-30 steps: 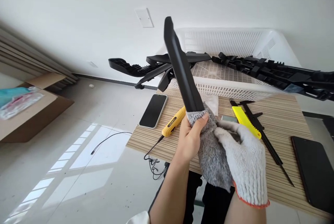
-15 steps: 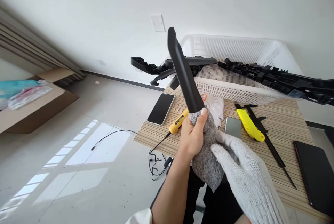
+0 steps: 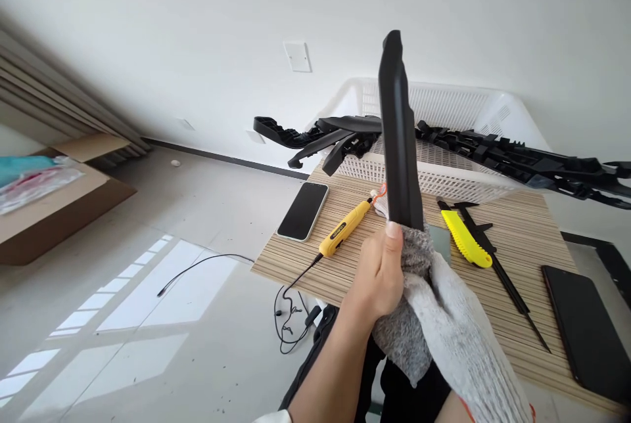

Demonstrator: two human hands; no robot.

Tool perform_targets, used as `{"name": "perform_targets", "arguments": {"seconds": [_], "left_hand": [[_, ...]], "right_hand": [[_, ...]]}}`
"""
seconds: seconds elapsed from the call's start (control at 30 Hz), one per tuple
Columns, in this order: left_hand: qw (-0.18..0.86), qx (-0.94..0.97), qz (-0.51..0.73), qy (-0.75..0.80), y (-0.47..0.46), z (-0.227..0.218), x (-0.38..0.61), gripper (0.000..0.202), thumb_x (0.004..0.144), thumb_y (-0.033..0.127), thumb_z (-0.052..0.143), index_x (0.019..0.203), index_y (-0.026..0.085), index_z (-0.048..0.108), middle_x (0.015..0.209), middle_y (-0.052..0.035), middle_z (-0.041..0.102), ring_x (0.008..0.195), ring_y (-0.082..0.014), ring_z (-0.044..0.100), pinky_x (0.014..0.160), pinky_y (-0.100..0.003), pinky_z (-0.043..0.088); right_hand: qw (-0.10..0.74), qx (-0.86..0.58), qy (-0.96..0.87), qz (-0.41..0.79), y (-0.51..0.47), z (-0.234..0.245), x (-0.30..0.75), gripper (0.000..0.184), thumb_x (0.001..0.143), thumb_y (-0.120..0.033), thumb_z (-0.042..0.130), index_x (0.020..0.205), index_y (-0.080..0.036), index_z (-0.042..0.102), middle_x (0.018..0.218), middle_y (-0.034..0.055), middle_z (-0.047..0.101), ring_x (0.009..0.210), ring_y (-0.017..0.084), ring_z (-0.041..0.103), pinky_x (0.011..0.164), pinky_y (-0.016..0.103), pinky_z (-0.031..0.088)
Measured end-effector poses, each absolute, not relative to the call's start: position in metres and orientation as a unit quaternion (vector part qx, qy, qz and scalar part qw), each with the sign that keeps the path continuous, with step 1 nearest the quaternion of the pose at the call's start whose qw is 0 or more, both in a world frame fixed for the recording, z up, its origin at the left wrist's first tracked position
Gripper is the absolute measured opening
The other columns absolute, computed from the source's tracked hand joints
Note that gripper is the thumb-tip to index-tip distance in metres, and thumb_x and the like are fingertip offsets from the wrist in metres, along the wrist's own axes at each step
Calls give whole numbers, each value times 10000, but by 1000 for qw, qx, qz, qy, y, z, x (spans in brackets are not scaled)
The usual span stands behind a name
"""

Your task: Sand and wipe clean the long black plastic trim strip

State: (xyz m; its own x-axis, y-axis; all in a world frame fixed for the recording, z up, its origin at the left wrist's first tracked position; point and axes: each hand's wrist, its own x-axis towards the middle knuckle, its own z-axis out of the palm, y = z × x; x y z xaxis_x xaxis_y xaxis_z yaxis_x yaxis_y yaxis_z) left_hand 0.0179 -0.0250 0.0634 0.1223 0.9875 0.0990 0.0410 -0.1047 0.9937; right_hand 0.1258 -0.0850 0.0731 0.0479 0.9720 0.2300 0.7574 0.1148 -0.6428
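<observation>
A long black plastic part [image 3: 398, 140] stands nearly upright in front of me, its lower end wrapped in a fuzzy grey cloth [image 3: 401, 337]. My bare left hand [image 3: 382, 272] is closed around the part and the cloth's upper edge, thumb pressed on top. On the other side, my right hand [image 3: 453, 318], in a white knitted glove, grips the cloth where it bunches around the part. The part's bottom end is hidden by the cloth and hands. Just left of the part lies a yellow corded tool [image 3: 345, 228] on the table.
On the wood-grain table [image 3: 537, 226] lie a phone [image 3: 303, 211], a yellow utility knife [image 3: 466, 239], a black caliper [image 3: 503, 278] and a dark phone [image 3: 584, 331]. A white basket [image 3: 444, 177] behind holds several black plastic parts [image 3: 513, 150]. A cardboard box [image 3: 64, 206] is on the floor.
The black part has swung right and more upright, with my left hand moving along. My right hand has closed on the cloth, which is now bunched around the part.
</observation>
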Motion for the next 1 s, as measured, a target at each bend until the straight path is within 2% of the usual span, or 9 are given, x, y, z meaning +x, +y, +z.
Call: {"name": "perform_targets", "arguments": {"seconds": [0.07,0.13,0.27,0.37,0.57,0.7,0.87,1.0], "left_hand": [[458,622,476,420,-25,68,17,468,1021,526,284,868,197,581,902,-64,632,910,-220,568,876,-357,438],[432,668,461,393,-26,72,17,395,1028,484,311,995,198,582,1050,-75,622,1030,-227,537,968,-374,409],[400,724,417,377,-26,73,20,306,1023,441,372,1050,197,556,1009,-69,573,1018,-225,466,959,-381,406],[398,726,407,386,-22,70,21,279,1006,445,428,1081,205,548,1000,-64,562,1013,-227,453,951,-387,411],[413,694,339,482,-22,63,22,334,1002,505,397,1094,221,547,1138,-88,566,1112,-261,462,1038,-453,379],[448,688,309,480,-25,59,27,363,1023,498,305,1107,221,523,1203,-116,583,1180,-280,493,1071,-493,360],[480,666,327,469,-25,55,30,384,1015,518,311,1100,206,517,1185,-139,617,1152,-291,550,1022,-483,404],[473,662,331,478,-25,56,30,376,1007,526,336,1082,208,523,1163,-136,635,1125,-288,572,975,-456,431]], "right_hand": [[368,-666,-629,163,-79,69,124,346,958,-327,390,1120,-208,672,985,100,740,858,238,706,697,338,538],[396,-689,-591,136,-73,62,124,344,946,-360,407,1089,-194,673,924,109,731,845,256,692,699,362,536],[451,-690,-562,60,-60,43,128,380,942,-459,420,1067,-193,661,942,122,706,912,282,668,794,424,530],[472,-686,-551,62,-53,33,128,398,993,-426,342,1152,-196,625,994,115,708,924,254,669,811,407,534],[388,-722,-573,15,-48,21,124,433,1005,-407,316,1096,-155,656,1013,160,698,904,273,667,789,398,511],[338,-759,-557,4,-48,21,124,453,1018,-395,289,1105,-138,652,995,160,695,858,248,660,763,355,485],[359,-766,-532,43,-49,27,124,513,1020,-470,274,1122,-129,644,922,148,688,864,260,663,764,353,484],[361,-754,-544,69,-49,22,126,515,1018,-462,271,1140,-140,653,1015,170,684,883,280,660,788,393,492]]}}
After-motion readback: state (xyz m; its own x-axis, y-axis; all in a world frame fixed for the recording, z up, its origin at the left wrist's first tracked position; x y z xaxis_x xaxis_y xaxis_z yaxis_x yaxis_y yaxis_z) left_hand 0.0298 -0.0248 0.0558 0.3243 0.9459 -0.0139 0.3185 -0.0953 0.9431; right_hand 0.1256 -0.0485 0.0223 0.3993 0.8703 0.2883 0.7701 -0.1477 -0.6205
